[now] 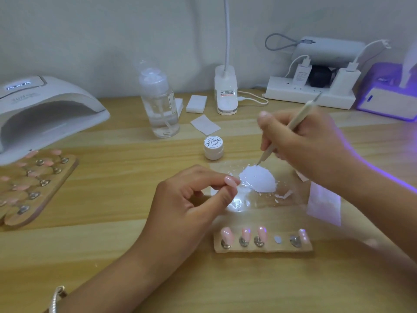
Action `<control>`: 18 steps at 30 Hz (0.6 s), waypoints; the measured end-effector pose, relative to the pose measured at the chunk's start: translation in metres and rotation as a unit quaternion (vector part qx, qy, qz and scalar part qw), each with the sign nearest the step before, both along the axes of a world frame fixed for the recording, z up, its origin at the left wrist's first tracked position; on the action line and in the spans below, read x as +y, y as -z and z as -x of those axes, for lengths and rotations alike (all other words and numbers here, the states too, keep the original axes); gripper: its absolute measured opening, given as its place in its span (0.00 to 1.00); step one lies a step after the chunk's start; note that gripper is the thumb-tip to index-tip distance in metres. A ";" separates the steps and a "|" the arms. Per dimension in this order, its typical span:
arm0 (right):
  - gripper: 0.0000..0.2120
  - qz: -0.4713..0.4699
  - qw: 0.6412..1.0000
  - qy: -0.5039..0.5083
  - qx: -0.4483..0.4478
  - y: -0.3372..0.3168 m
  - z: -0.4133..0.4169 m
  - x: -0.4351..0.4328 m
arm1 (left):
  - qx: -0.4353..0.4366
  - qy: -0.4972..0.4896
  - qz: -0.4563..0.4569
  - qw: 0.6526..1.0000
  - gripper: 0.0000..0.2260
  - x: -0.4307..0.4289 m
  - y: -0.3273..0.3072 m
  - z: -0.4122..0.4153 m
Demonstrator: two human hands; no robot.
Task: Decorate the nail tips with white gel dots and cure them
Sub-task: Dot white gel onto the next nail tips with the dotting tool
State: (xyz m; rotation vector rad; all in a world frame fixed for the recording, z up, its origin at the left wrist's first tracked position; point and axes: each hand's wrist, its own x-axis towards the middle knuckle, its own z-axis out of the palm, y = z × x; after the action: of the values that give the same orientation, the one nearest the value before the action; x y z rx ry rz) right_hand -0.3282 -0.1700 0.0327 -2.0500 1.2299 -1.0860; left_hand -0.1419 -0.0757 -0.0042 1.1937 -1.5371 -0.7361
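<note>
My left hand (191, 199) pinches a pink nail tip (231, 180) between thumb and fingers, just left of a patch of white gel (259, 180) spread on a clear sheet (291, 199). My right hand (309, 145) grips a dotting pen (291, 127) like a pencil, its point touching the top edge of the white gel. A small wooden holder (264, 248) near me carries several pink nail tips (226, 234) on metal studs, with one stud bare. A closed white gel pot (213, 147) stands behind the gel patch.
A large white curing lamp (45, 109) sits at the far left, with a wooden board of pink tips (33, 184) in front of it. A clear pump bottle (160, 102), lint pads (196, 103), a desk lamp base (226, 91), a power strip (309, 93) and a small lit UV lamp (388, 96) line the back.
</note>
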 end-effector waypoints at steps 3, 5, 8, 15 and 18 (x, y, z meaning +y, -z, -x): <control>0.24 0.001 0.995 -0.041 -0.093 -0.012 -0.001 0.009 | -0.014 0.010 0.012 1.000 0.04 0.001 0.001 0.000; 0.20 -0.019 0.985 -0.086 -0.145 -0.018 -0.003 0.018 | -0.032 0.019 0.020 0.999 0.04 0.002 0.001 0.000; 0.16 0.012 0.983 -0.092 -0.161 -0.017 -0.008 0.033 | -0.037 0.017 0.027 0.999 0.05 0.003 0.001 -0.001; 0.20 0.066 0.973 -0.096 -0.199 -0.008 -0.022 0.052 | -0.024 0.047 0.052 0.997 0.06 0.005 0.003 -0.001; 0.19 0.053 0.976 -0.090 -0.190 -0.007 -0.024 0.056 | -0.006 0.062 0.044 0.997 0.06 0.005 0.004 -0.001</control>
State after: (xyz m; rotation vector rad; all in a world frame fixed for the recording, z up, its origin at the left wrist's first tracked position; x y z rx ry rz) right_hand -0.3042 -0.1139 0.0399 -1.8694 0.7951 -1.3995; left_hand -0.1406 -0.0706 -0.0087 1.0460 -1.6477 -0.7365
